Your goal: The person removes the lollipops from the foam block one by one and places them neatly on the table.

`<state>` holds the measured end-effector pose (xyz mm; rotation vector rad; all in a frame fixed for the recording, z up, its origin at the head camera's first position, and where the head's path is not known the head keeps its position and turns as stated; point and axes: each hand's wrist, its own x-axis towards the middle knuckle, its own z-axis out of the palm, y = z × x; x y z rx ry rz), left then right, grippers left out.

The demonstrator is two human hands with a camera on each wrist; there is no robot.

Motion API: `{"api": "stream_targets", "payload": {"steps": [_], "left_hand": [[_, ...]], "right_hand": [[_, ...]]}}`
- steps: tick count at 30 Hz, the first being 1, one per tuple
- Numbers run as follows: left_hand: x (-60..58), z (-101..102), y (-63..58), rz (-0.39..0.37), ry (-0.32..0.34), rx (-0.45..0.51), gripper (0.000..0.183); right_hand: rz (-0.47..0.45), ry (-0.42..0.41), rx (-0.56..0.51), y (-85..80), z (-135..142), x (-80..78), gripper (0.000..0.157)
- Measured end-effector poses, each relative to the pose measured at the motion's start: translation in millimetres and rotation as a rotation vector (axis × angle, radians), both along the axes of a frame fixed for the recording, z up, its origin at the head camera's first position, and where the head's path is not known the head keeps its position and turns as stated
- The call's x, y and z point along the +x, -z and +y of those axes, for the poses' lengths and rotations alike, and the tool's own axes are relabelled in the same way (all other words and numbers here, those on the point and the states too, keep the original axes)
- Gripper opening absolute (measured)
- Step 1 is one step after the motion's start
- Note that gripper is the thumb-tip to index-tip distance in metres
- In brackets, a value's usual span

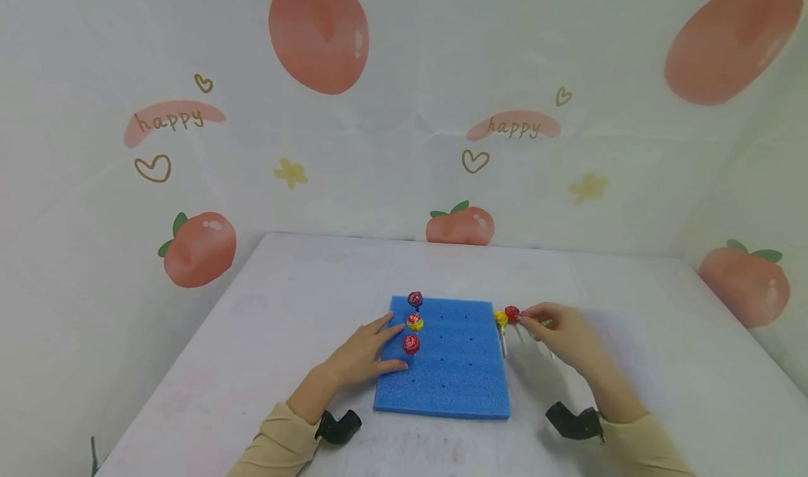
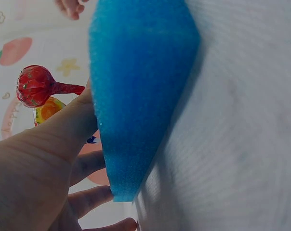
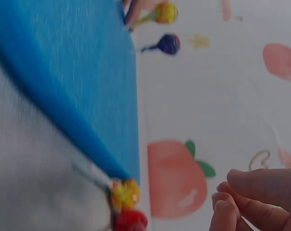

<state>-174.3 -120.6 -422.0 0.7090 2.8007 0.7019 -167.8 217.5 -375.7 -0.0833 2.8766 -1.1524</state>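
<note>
A blue foam board (image 1: 454,386) with small holes lies on the table. Along its left side, a dark purple lollipop (image 1: 414,299), a yellow-and-red one (image 1: 414,323) and a red one (image 1: 411,344) stand upright in a row. My left hand (image 1: 360,354) rests at the board's left edge, fingers spread about the lollipops. Just right of the board lie a yellow lollipop (image 1: 501,318) and another red lollipop (image 1: 513,314). My right hand (image 1: 568,333) hovers beside these, fingertips drawn close together with nothing showing between them in the right wrist view. Partly hidden under it is something green (image 1: 546,322).
A white table (image 1: 328,273) extends around the board. Behind it hangs a white cloth (image 1: 391,147) printed with peaches, hearts and flowers. Black wrist mounts (image 1: 574,421) sit below both hands.
</note>
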Motion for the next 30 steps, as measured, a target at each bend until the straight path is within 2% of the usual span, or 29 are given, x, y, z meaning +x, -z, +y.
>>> {"api": "stream_targets", "payload": {"steps": [5, 11, 24, 30], "left_hand": [[-0.3, 0.1, 0.8, -0.003, -0.005, -0.002, 0.068], [-0.3, 0.2, 1.2, -0.008, -0.008, -0.002, 0.068], [-0.5, -0.2, 0.8, 0.002, -0.006, -0.005, 0.068], [-1.3, -0.1, 1.0, 0.002, -0.003, -0.003, 0.068]], "right_hand": [[0.055, -0.091, -0.081, 0.1, -26.2, 1.4, 0.021], [0.099, -0.196, -0.055, 6.0, -54.0, 2.1, 0.016], [0.095, -0.408, -0.137, 20.2, -99.5, 0.4, 0.021], [0.051, -0.456, -0.158, 24.4, -113.6, 0.2, 0.023]]}}
